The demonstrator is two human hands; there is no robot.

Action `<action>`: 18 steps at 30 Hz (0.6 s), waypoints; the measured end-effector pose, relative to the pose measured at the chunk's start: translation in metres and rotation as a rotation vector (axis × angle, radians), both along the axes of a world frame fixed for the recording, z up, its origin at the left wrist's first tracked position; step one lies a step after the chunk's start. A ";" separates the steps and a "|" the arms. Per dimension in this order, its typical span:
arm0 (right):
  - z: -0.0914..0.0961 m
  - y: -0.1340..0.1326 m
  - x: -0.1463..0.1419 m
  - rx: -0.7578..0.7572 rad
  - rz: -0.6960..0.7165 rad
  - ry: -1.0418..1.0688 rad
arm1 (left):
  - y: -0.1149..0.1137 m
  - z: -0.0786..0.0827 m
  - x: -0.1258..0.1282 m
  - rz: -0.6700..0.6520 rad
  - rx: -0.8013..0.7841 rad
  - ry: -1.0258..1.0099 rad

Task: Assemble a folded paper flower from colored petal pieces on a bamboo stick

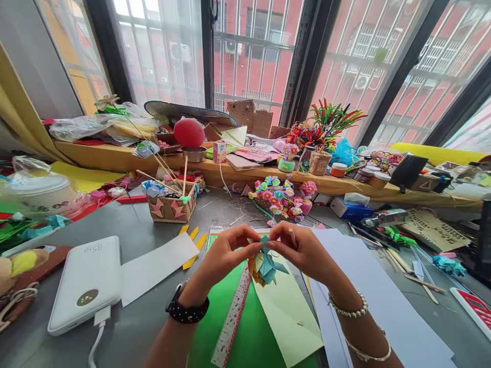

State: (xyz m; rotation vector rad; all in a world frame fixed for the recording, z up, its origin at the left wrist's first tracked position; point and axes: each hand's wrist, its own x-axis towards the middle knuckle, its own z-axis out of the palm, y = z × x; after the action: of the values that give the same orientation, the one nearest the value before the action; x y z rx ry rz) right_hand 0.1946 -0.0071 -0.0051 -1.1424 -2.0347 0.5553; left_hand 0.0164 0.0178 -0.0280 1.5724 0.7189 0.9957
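Between my two hands is a folded paper flower [265, 267] in light blue, orange and cream. My left hand [237, 246] pinches it near the top with thumb and fingers. From the other side my right hand [290, 244] pinches the same blue paper, and a thin wooden stick [292, 238] pokes out between its fingers. Below the hands lie a clear patterned ruler [232, 319], a pale green paper sheet [289, 319] and a bright green sheet [209, 306]. The fingertips partly cover the flower's upper part.
On the left are a white power bank [90, 281] with a cable and a white paper strip [161, 266]. A cardboard box [172, 208] with sticks and pipe-cleaner flowers [278, 197] stand behind. White sheets [368, 291] lie right; the ledge [245, 176] is crowded.
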 end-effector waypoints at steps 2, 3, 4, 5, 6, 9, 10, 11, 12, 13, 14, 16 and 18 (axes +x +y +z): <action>0.001 0.000 0.000 0.009 -0.003 -0.013 | 0.000 0.000 0.000 0.016 0.033 0.004; 0.001 0.000 0.001 0.016 -0.006 -0.019 | -0.001 0.000 0.001 0.024 0.046 0.006; 0.001 -0.001 0.001 0.023 -0.009 -0.025 | -0.001 0.001 0.001 0.035 0.054 0.009; 0.001 -0.001 0.001 0.030 -0.012 -0.030 | -0.001 0.001 0.002 0.047 0.062 0.013; 0.001 -0.001 0.001 0.038 -0.016 -0.032 | -0.002 0.002 0.002 0.062 0.071 0.016; 0.001 -0.002 0.000 0.070 -0.026 -0.034 | -0.004 0.004 0.004 0.094 0.099 0.013; 0.001 -0.002 -0.001 0.084 -0.029 -0.032 | -0.004 0.004 0.005 0.100 0.105 0.010; 0.001 -0.002 -0.001 0.099 -0.032 -0.029 | -0.005 0.004 0.005 0.107 0.111 0.009; 0.000 -0.002 -0.001 0.115 -0.035 -0.026 | -0.005 0.004 0.005 0.115 0.114 0.009; -0.001 -0.002 -0.001 0.130 -0.039 -0.024 | -0.005 0.004 0.005 0.123 0.116 0.009; -0.001 -0.002 -0.002 0.146 -0.041 -0.024 | -0.005 0.004 0.004 0.128 0.117 0.010; -0.003 -0.001 -0.002 0.174 -0.044 -0.032 | -0.004 0.003 0.002 0.117 0.108 0.010; -0.004 -0.001 -0.002 0.189 -0.045 -0.039 | -0.002 0.002 0.000 0.082 0.091 0.007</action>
State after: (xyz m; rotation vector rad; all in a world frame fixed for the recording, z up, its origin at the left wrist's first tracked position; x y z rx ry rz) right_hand 0.1926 -0.0078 -0.0091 -1.0899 -2.0408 0.3124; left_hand 0.0166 0.0155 -0.0256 1.6367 0.7566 1.0968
